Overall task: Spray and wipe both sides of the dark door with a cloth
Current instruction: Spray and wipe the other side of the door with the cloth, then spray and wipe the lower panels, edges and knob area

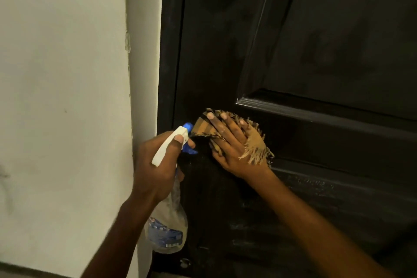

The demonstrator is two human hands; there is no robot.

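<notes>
The person's right hand [228,142] lies flat with straight fingers on a frayed tan cloth [255,144], pressing it against the dark door [225,52] just below the corner of a raised panel. Just beside it, the left hand [158,165] grips the neck of a clear spray bottle [167,230], thumb on its white head, near the door's edge and the pale wall [63,74].

Bare left forearm [117,230], bare right forearm [316,221]
</notes>
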